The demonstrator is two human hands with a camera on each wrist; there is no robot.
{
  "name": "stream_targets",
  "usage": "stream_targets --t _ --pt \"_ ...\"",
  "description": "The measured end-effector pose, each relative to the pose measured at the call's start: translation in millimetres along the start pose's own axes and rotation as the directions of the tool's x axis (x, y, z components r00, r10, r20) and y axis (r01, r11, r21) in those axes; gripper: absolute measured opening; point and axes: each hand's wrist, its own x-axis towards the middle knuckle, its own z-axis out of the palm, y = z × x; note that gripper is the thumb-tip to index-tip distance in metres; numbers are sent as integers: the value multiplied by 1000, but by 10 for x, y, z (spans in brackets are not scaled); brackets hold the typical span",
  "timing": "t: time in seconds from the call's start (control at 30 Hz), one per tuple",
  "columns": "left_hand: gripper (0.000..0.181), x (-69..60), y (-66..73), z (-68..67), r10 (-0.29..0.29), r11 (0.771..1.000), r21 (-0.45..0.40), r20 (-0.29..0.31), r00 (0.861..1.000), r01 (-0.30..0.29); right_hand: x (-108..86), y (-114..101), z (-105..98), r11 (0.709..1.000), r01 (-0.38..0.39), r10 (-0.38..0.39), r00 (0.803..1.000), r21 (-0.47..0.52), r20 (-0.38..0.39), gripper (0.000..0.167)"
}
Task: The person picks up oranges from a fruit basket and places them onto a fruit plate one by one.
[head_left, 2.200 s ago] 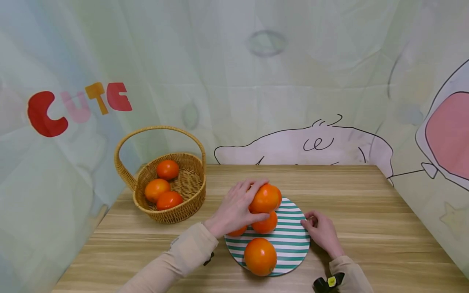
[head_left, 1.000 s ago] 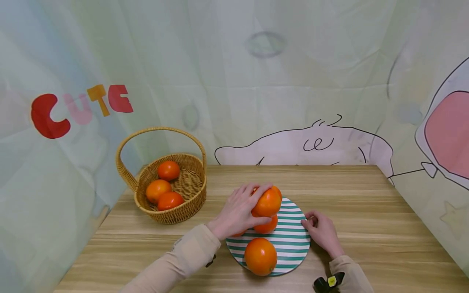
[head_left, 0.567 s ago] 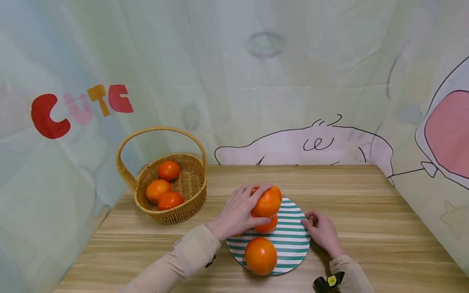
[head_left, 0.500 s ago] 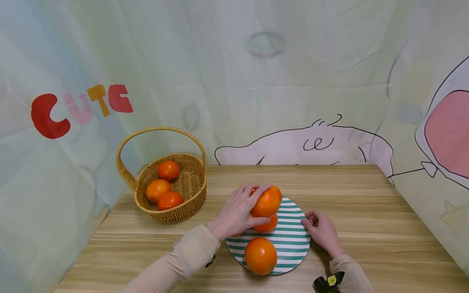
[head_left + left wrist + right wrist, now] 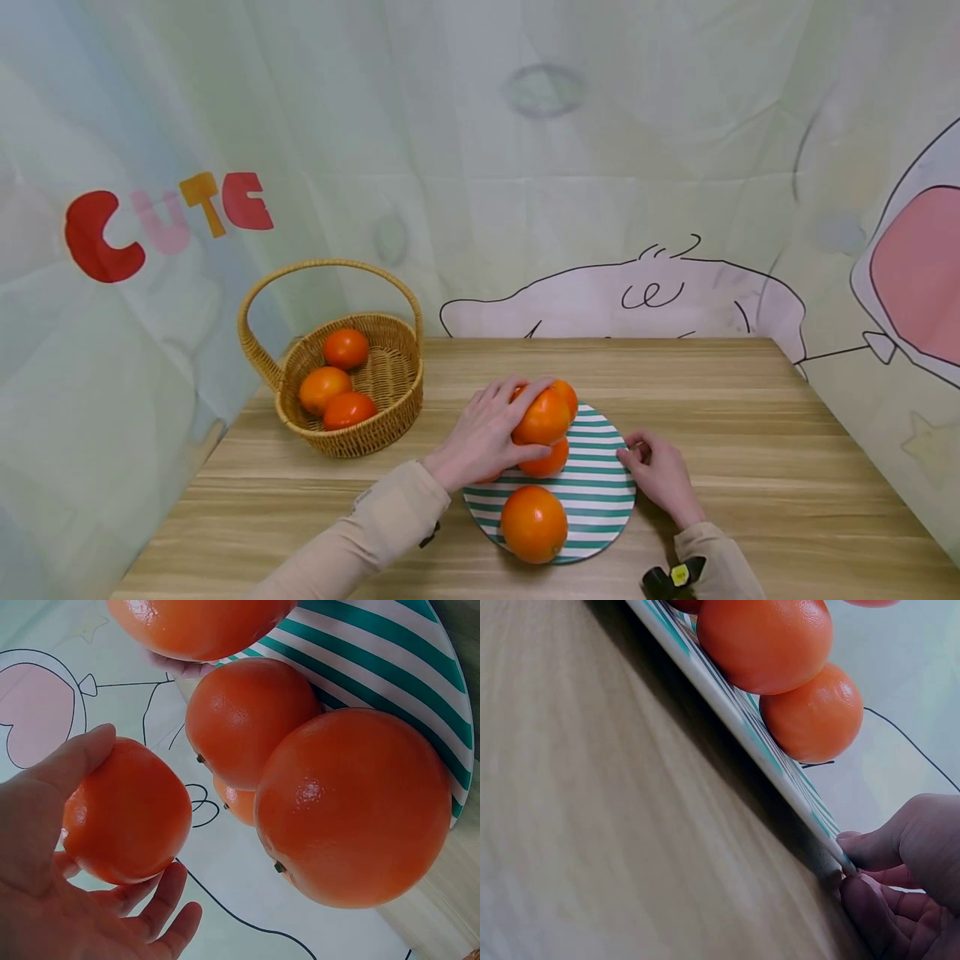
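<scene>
**Held fruit (image 5: pixel 542 417) shifts slightly left since a second ago, baring more of the rear fruit (image 5: pixel 567 398)**

The left hand (image 5: pixel 483 429) goes with it, by only a little; the right hand (image 5: pixel 660 475), the striped plate (image 5: pixel 592 492) and the front fruit (image 5: pixel 534 525) look all but unmoved. I judge this a small adjustment of the grasp or position — not a carry — so the work seems paused at the holding stage, with nothing let go.

The left hand grasps the held fruit between thumb and fingers, over the far left part of the plate as the head camera sees it. In the left wrist view a gap shows between this fruit and its neighbours; whether it touches anything on its hidden side, I cannot tell. The right hand pinches the plate's rim, thumb on top and fingers curled at the edge below.

As for direction, the held fruit is nearly round and offers no clear long axis. Its stem end is not plain in any view, so I cannot say which way it points. The plate is a round disc too, so only its pattern gives a line — the green and white stripes run roughly left to right across the table (image 5: pixel 727 400).

The middle fruit (image 5: pixel 547 460) sits below the held one in the head view, partly covered by the left thumb.
</scene>
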Motion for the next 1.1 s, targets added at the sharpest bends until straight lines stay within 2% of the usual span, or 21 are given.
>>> stream_targets --t 0.6,1.1 --pt "79 -7 -14 -11 -4 1000 -13 0 1000 4 11 -11 -13 1000 -16 16 1000 8 20 26" --pt "81 1 -18 17 -6 1000 -10 -4 1000 6 13 18 8 1000 -1 1 1000 -4 -4 24"
